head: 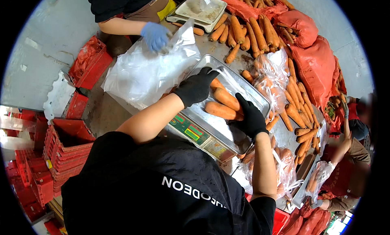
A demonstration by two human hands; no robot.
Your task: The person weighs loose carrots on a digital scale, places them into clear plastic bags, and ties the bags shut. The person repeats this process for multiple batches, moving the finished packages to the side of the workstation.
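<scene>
Several carrots (pixel 224 110) lie in the metal tray (pixel 207 59) of a weighing scale (pixel 192 132) right before me, with clear plastic about them. My left hand (pixel 195 86), in a black glove, is over the tray's far left part, its fingers at the upper carrot and the plastic; its exact hold is unclear. My right hand (pixel 252 117), also black-gloved, rests against the right ends of the carrots, fingers curved over them. A stack of clear plastic bags (pixel 137 70) lies left of the tray.
Across from me, a person's blue-gloved hand (pixel 156 37) is over the bags. Another scale (pixel 201 9), loose carrots (pixel 262 34), bagged carrots (pixel 271 79) and red sacks (pixel 317 70) lie beyond and to the right. Red crates (pixel 71 134) stand left. People work at the far right.
</scene>
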